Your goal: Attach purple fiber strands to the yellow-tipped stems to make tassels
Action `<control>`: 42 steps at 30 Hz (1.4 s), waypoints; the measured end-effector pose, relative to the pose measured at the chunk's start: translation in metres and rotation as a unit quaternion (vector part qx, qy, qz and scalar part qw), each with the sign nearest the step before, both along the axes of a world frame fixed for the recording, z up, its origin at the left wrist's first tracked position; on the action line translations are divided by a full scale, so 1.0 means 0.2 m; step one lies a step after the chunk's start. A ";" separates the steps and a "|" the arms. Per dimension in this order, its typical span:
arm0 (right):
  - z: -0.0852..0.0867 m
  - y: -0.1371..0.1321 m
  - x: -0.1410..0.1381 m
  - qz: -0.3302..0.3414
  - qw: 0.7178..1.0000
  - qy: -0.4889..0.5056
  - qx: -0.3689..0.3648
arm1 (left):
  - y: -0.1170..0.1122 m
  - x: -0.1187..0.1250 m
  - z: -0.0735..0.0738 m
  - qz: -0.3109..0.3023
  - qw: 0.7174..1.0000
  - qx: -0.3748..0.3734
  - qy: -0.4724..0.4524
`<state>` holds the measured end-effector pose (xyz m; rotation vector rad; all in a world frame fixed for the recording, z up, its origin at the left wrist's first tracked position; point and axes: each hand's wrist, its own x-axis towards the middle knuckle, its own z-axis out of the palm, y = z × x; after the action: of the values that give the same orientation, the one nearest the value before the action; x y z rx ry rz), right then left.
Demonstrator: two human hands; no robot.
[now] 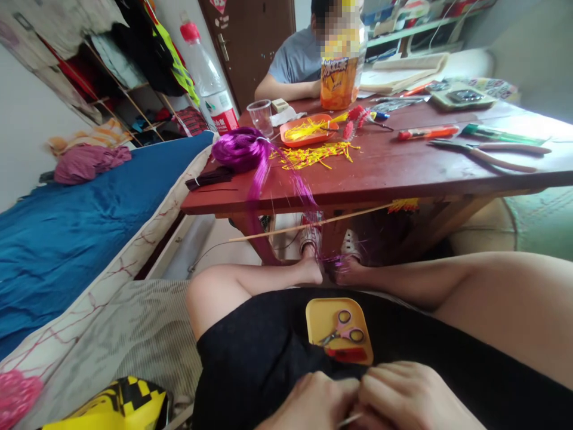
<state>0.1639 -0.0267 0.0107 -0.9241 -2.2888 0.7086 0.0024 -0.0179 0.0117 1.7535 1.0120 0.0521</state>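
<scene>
Low in the head view, my left hand [313, 397] and my right hand [405, 391] meet over my lap, both with fingers closed. A thin pale strand [351, 420] shows between them; its ends are hidden by the fingers and the frame edge. Just beyond my hands, a small yellow tray [313, 313] rests on my black clothing. In it lie pink-handled scissors [344, 329] and a small red item [347, 353].
A red-brown table [380, 173] bears a purple fibre bundle [242, 149], yellow strands [317, 155], an orange tray [290, 140], pliers [487, 149] and bottles. A thin stick [308, 224] spans below its edge. Across it sits a person [290, 65]. A blue-covered bed [111, 209] stands left.
</scene>
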 end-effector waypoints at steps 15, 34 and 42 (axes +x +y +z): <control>-0.26 -0.17 -0.15 -0.189 0.660 0.396 -0.610 | -0.16 0.05 -0.02 -0.211 0.930 0.086 0.288; -0.38 -0.15 -0.16 -0.202 0.564 0.450 -0.662 | -0.19 0.05 -0.05 -0.160 0.939 0.249 0.178; -0.29 -0.08 -0.12 -0.225 0.616 0.445 -0.610 | -0.21 0.03 -0.12 -0.058 0.976 0.124 0.171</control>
<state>0.1403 -0.0426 -0.0464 -1.1621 -0.4079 1.9554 0.0091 -0.0596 -0.0127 2.0937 1.1861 -0.2125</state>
